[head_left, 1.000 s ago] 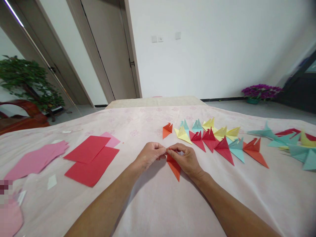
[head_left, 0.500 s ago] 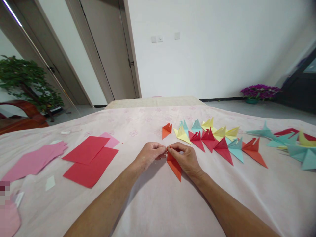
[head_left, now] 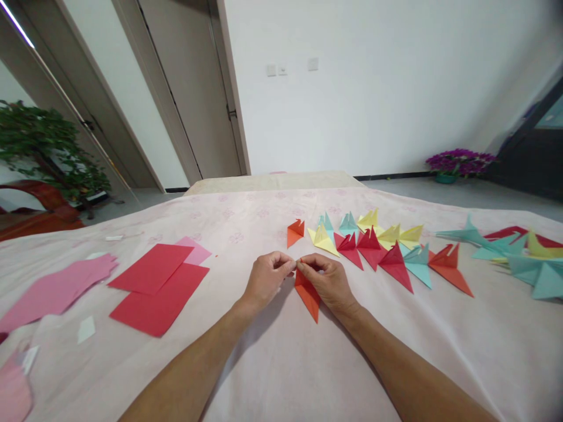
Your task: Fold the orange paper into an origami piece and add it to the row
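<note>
An orange folded paper (head_left: 308,296) hangs point-down between my hands over the cloth. My left hand (head_left: 270,275) pinches its upper tip with thumb and forefinger. From the other side, my right hand (head_left: 328,278) grips the paper's upper part, thumb against forefinger, partly covering it. The fingertips of both hands nearly touch. Just beyond them stands a small orange paper crane (head_left: 295,232), and right of it a yellow crane (head_left: 323,240) and red cranes (head_left: 370,246).
Red paper sheets (head_left: 160,299) and pink sheets (head_left: 61,287) lie at the left on the pink cloth (head_left: 264,375). Blue cranes (head_left: 539,272) and an orange crane (head_left: 452,266) stand at the right. Beyond are a chair (head_left: 39,205) and purple flowers (head_left: 460,161).
The view has shifted slightly. Both hands keep their pinch on the orange paper, with only small movements of the fingers at its top.
</note>
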